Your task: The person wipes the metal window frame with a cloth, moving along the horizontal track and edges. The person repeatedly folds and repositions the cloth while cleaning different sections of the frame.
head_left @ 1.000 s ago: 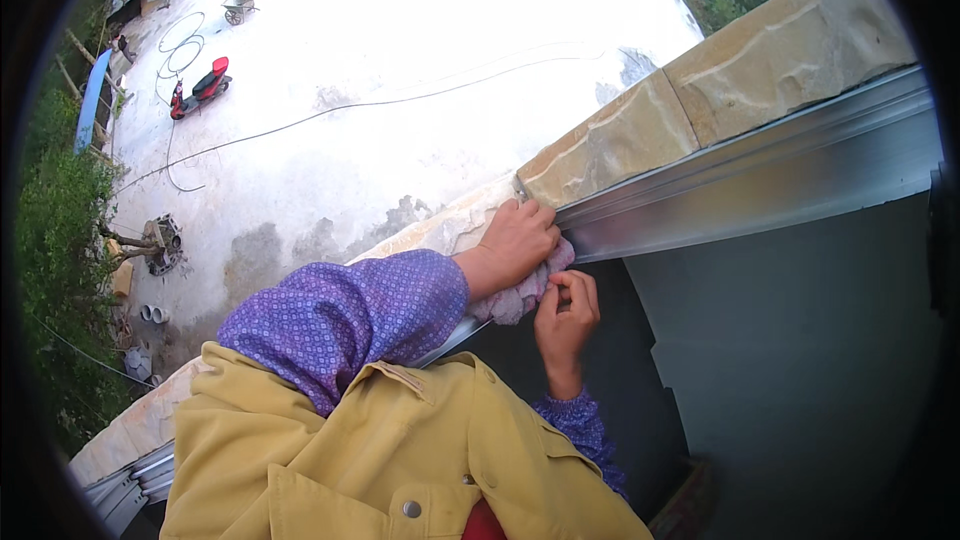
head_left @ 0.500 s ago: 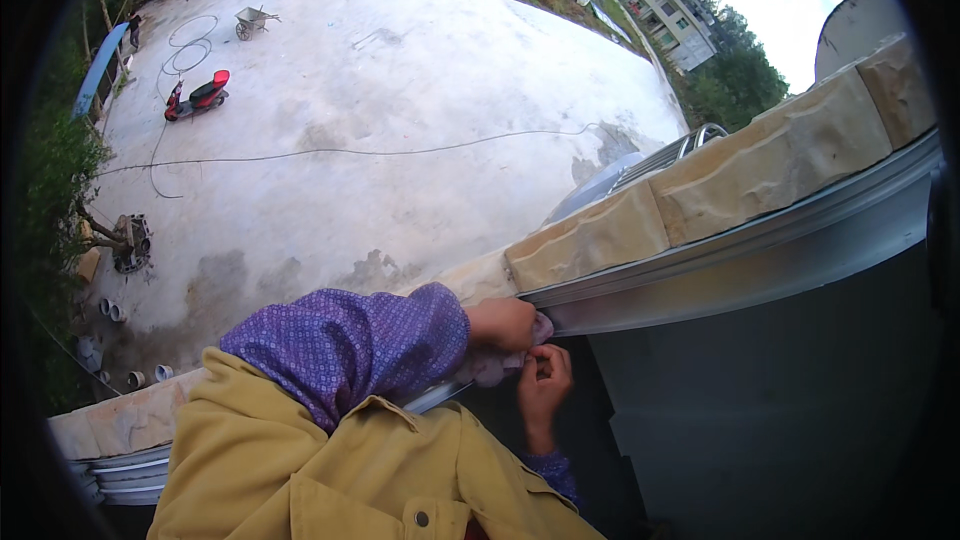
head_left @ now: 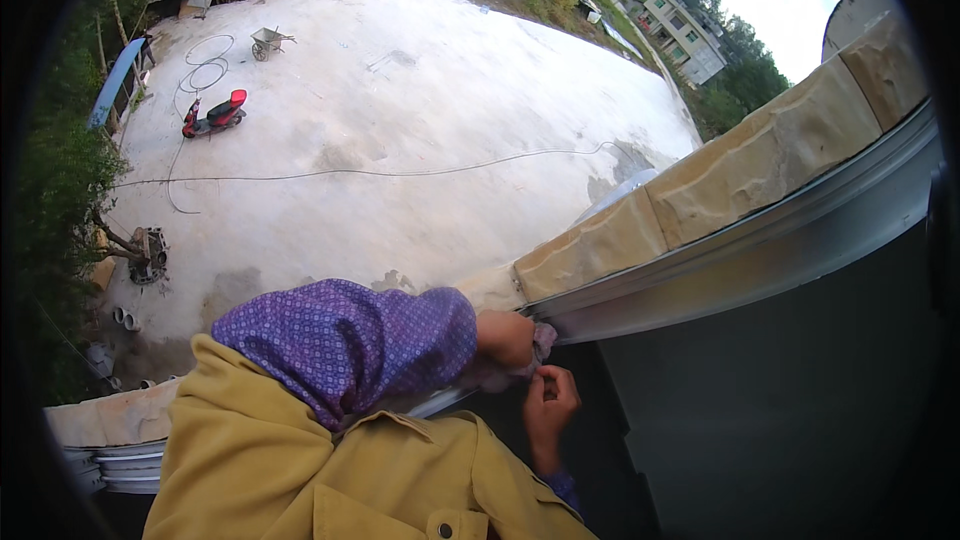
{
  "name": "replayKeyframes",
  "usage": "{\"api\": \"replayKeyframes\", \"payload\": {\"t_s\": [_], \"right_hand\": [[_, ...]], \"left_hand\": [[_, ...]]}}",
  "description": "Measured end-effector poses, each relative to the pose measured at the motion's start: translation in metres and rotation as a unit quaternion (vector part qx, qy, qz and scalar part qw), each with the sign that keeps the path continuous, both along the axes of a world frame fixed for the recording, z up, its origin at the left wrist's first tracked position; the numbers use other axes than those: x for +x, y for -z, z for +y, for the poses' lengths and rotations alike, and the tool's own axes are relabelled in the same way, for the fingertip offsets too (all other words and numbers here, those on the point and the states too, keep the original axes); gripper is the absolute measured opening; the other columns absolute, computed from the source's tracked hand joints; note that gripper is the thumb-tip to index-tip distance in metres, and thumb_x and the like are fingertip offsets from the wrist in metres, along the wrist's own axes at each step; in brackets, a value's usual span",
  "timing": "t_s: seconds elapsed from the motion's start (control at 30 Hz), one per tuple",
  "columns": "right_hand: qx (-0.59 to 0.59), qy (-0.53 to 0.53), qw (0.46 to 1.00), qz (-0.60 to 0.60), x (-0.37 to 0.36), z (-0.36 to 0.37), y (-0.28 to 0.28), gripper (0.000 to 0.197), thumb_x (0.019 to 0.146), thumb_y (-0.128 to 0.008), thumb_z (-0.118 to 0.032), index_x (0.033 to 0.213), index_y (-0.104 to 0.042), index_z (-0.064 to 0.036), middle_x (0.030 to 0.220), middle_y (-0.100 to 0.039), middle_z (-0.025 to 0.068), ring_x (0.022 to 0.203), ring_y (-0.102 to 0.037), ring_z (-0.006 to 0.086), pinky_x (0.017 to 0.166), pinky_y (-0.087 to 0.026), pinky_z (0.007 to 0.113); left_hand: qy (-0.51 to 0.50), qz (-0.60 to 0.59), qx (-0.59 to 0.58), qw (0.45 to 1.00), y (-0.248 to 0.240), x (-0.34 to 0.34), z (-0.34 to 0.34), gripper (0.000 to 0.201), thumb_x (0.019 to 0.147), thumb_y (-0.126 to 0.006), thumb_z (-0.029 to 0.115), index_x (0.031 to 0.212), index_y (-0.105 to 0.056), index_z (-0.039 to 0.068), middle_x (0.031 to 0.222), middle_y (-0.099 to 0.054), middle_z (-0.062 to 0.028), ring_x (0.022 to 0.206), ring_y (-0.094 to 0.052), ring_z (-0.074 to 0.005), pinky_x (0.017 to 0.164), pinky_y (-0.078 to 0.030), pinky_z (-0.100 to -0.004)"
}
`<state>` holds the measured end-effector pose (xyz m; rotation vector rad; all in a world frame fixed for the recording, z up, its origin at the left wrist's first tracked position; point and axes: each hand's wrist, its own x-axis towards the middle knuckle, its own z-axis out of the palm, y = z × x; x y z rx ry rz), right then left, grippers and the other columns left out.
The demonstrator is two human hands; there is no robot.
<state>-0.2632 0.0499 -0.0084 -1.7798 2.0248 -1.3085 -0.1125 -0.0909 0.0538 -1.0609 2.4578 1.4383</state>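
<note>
We locate the crumpled pinkish-grey cloth on the silver ribbed metal frame, at the inner edge of the rough tan stone ledge. Our left hand lies over the cloth, bent at the wrist and closed around it; its fingertips are hidden beneath, and cloth shows just beyond the knuckles. Our right hand is below the frame, mostly closed, with the fingers curled and the thumb near the index finger at the cloth's lower edge. We cannot tell whether a fold of cloth is pinched between them.

Our left arm, in a purple patterned sleeve, reaches across the ledge from the left; we wear a mustard-yellow garment with flap pockets. A dark grey flat surface lies to the right of our right hand, below the frame. Beyond the ledge, on the pale concrete yard, we see a red-and-black motor scooter and a grey wheelbarrow.
</note>
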Motion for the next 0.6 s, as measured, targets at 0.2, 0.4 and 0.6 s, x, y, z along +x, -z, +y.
{"api": "replayKeyframes", "payload": {"t_s": [0.2, 0.4, 0.6], "right_hand": [[-0.003, -0.040, 0.999, -0.010, 0.015, 0.001, 0.000, 0.016, 0.087, -0.067, 0.001, 0.103, -0.066, -0.0015, 0.095, -0.062, 0.0070, 0.071, -0.059, 0.0118, 0.056, -0.046, 0.025], [0.013, 0.007, 0.996, -0.086, 0.019, 0.000, 0.024, 0.054, 0.089, -0.072, -0.015, 0.137, -0.050, -0.0047, 0.134, -0.045, 0.0165, 0.089, -0.058, 0.0198, 0.065, -0.051, 0.028], [0.169, 0.037, 0.881, -0.441, 0.011, 0.004, 0.029, 0.032, 0.097, -0.066, -0.016, 0.122, -0.054, -0.0017, 0.112, -0.063, 0.0121, 0.088, -0.065, 0.0159, 0.062, -0.056, 0.027]], "left_hand": [[0.002, -0.045, -0.006, 0.999, 0.013, 0.021, 0.011, 0.038, 0.080, -0.064, 0.034, 0.095, -0.076, 0.001, 0.092, -0.073, -0.0227, 0.091, -0.073, -0.0380, 0.078, -0.057, -0.0446], [0.053, -0.049, -0.197, 0.978, 0.018, 0.029, 0.032, 0.035, 0.078, -0.068, 0.036, 0.090, -0.076, 0.004, 0.093, -0.072, -0.0202, 0.090, -0.071, -0.0358, 0.078, -0.055, -0.0443], [0.091, 0.023, -0.317, 0.944, 0.040, 0.019, 0.035, 0.040, 0.074, -0.074, 0.032, 0.095, -0.071, -0.002, 0.112, -0.062, -0.0169, 0.105, -0.060, -0.0355, 0.086, -0.052, -0.0419]]}}
